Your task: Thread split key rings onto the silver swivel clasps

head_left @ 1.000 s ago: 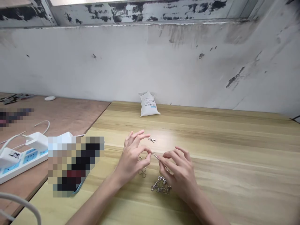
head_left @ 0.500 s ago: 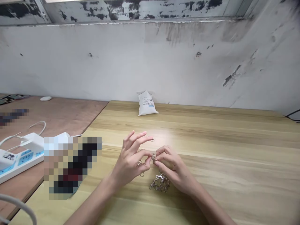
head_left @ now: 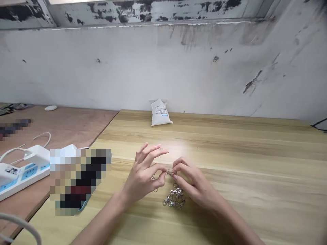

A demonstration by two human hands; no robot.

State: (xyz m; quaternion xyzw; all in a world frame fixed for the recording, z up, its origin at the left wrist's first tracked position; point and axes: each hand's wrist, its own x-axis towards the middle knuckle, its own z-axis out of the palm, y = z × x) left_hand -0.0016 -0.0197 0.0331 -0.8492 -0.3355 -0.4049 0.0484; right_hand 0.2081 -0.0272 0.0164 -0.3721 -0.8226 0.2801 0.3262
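At the back of the tabletop [head_left: 250,153] sits a white packet [head_left: 160,115], contents unseen. The left hand [head_left: 143,173] and right hand [head_left: 192,180] pinch one small metal clasp [head_left: 170,173], grips clamped on its ends, partly covering it. The left hand half hides loose rings [head_left: 152,177]; a clasp pile [head_left: 175,191] lies nearer; the tabletop stretches rightward.

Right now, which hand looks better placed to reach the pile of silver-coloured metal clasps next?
Probably the right hand: the pile lies beside its thumb, while the left hand sits farther off, nearer the thin metal rings. Both hands pinch a small shiny metal piece, so neither is free.
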